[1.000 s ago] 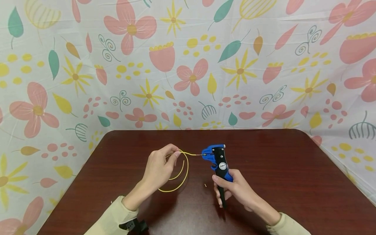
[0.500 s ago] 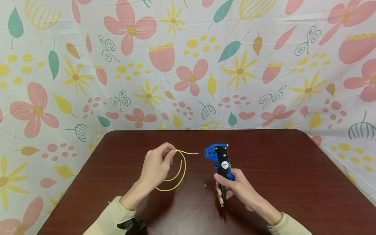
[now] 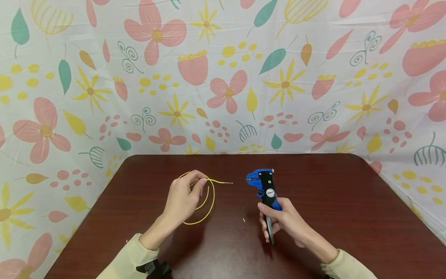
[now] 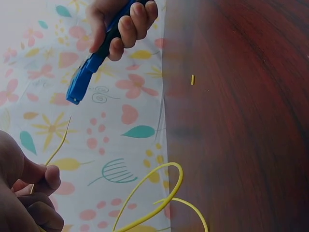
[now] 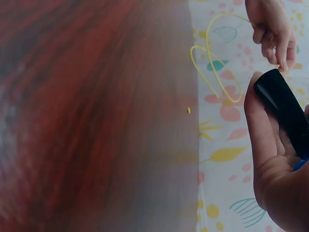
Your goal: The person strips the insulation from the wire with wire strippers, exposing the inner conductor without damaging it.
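My left hand (image 3: 184,195) pinches a thin yellow wire (image 3: 213,197) between thumb and fingertips. The wire's short bare end (image 3: 229,183) points right, and the rest hangs in loose loops around and below the hand. In my right hand (image 3: 286,221) is a blue and black wire stripper (image 3: 269,188), gripped by its handles, its head turned toward the wire. A bit of yellow shows in the stripper's mouth. Clear space separates the bare end from the tool. The left wrist view shows the blue head (image 4: 82,82) just above the wire tip.
A small yellow insulation piece (image 3: 244,220) lies on the dark reddish-brown table (image 3: 331,186) between the hands. Behind the table hangs a floral cloth (image 3: 230,128). A black device (image 3: 153,268) is strapped at the left sleeve.
The bare wire end has come out of the stripper's mouth. My hands have moved apart, the left slightly left and the right slightly right. The stripper's handles look closer to the viewer-side light now.
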`<state>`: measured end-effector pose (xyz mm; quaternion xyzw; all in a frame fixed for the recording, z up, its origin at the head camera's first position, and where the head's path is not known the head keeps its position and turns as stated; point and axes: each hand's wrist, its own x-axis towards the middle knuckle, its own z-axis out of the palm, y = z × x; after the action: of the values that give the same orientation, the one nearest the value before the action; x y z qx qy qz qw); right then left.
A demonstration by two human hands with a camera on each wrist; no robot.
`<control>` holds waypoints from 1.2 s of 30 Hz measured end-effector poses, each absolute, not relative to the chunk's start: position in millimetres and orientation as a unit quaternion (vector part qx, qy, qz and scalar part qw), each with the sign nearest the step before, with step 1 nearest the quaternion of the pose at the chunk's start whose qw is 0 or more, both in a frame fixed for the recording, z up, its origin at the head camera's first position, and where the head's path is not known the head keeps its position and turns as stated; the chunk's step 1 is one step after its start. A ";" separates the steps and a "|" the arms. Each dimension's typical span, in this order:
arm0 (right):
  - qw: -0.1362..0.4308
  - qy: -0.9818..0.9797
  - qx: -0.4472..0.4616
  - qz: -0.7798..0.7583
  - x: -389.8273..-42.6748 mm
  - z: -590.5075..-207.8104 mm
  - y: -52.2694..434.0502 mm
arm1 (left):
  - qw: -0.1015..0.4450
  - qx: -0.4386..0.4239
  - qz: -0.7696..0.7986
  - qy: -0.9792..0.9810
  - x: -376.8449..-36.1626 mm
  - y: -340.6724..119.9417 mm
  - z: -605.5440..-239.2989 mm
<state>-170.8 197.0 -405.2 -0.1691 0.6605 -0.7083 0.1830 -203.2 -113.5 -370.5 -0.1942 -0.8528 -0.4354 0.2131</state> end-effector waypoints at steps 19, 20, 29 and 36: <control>0.229 0.670 -0.130 -0.695 -182.6 -409.1 205.9 | 0.204 -0.190 -0.437 -0.855 -203.9 -112.8 -373.5; 0.230 0.670 -0.130 -0.694 -182.7 -409.1 206.0 | 0.204 -0.190 -0.437 -0.855 -203.9 -112.8 -373.6; 0.259 0.657 -0.114 -0.698 -183.6 -406.9 205.0 | 0.205 -0.191 -0.439 -0.854 -203.5 -112.4 -373.1; 0.310 0.619 -0.107 -0.713 -185.7 -403.4 206.0 | 0.202 -0.187 -0.441 -0.854 -203.1 -112.5 -373.2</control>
<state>-185.7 206.0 -403.4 -0.1071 0.6194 -0.7133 0.3100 -203.1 -112.5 -373.2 -0.1867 -0.8543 -0.4411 0.2018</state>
